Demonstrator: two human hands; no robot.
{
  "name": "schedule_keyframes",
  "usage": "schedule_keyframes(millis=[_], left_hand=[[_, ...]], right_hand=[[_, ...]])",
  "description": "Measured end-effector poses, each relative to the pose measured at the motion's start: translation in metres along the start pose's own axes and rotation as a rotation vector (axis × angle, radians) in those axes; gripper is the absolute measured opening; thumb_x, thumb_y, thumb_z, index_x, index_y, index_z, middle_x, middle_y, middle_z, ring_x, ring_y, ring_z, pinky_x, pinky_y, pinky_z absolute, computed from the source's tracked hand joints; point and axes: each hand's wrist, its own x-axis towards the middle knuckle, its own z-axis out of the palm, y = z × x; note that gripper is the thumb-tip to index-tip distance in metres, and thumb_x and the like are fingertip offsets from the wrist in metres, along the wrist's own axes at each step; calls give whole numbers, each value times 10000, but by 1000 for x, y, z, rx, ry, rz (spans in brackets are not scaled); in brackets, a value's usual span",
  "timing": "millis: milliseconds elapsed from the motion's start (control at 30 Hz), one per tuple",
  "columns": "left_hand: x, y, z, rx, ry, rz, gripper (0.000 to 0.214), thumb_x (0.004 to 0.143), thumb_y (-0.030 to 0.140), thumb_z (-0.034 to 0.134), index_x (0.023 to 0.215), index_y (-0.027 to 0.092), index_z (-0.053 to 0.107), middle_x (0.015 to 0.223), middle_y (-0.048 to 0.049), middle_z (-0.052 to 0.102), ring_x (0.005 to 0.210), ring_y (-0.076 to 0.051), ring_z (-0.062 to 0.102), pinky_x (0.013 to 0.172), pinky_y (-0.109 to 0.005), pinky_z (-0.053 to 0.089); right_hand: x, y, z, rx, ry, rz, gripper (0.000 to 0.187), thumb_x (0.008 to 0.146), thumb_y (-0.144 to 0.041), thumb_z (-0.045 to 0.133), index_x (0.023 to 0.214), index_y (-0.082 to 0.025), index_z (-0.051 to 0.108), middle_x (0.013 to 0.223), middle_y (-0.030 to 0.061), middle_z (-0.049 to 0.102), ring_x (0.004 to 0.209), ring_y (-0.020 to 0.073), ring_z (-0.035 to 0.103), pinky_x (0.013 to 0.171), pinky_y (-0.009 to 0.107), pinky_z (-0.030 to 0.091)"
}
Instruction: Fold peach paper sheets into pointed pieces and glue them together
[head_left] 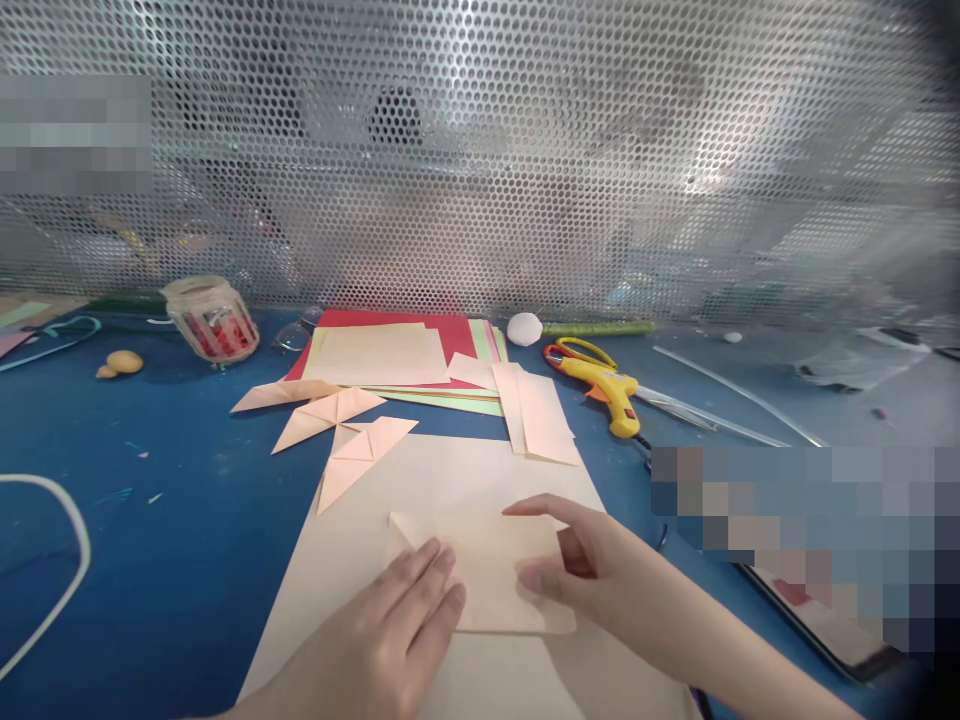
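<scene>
A cream sheet of paper [495, 590] with a corner folded over at its upper left lies on a larger pale sheet [480, 670]. My left hand [397, 625] rests flat on the left part of the cream sheet, its fingers stretched out over the folded corner. At the right side is my right hand [600, 560], with the thumb touching the paper and the index finger held apart from it. Its other fingers curl and are partly hidden. Several folded peach paper pieces [367, 455] lie beyond my left hand. Cut paper strips [546, 415] lie beyond my right.
Stacked coloured paper [375, 355] lies at the back. To its right are a yellow glue gun [600, 385], scissors [589, 352], and a white ball [524, 329] by a green stick. A jar [212, 320] stands left; a white cable [79, 535] curves below. A phone [832, 625] lies right.
</scene>
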Motion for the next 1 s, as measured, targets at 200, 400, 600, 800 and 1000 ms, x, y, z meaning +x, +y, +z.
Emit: schedule_keyframes(millis=[200, 400, 600, 800, 1000], left_hand=[[-3, 0, 2, -16, -27, -3, 591, 753, -41, 431, 1307, 76, 597, 1388, -179, 612, 1372, -304, 495, 1118, -441, 437], [0, 0, 0, -22, -38, -22, 495, 750, -37, 446, 1190, 81, 639, 1370, -221, 614, 1361, -337, 500, 1082, -450, 474], [6, 0, -7, -35, -65, -10, 335, 840, 18, 460, 1110, 71, 650, 1321, -216, 647, 1387, -316, 469, 1134, -405, 417], [-1, 2, 2, -63, -8, -54, 470, 784, -20, 415, 1202, 112, 584, 1400, -188, 594, 1469, -309, 328, 1125, -435, 420], [-8, 5, 18, -56, 49, -60, 553, 753, -34, 464, 1279, 123, 536, 1481, -213, 502, 1510, -339, 198, 1115, -472, 423]], right_hand=[[-3, 8, -2, -67, -4, 46, 470, 762, -349, 678, 1198, -173, 668, 625, -51, 512, 600, 174, 527, 559, 278, 437], [-13, 7, -2, -195, 4, 58, 554, 728, -319, 686, 1269, -203, 668, 722, 3, 621, 674, 222, 635, 595, 305, 507], [-10, 10, -5, -245, -48, 20, 419, 697, -192, 711, 1113, -234, 707, 720, -5, 694, 682, 213, 668, 611, 283, 509], [-12, 16, -2, -310, -88, -168, 740, 758, -71, 592, 1431, -368, 520, 623, -71, 622, 606, 171, 603, 617, 251, 478], [-16, -13, 0, -418, -200, -237, 265, 857, -99, 498, 776, -263, 690, 658, -39, 575, 631, 142, 551, 611, 220, 425]])
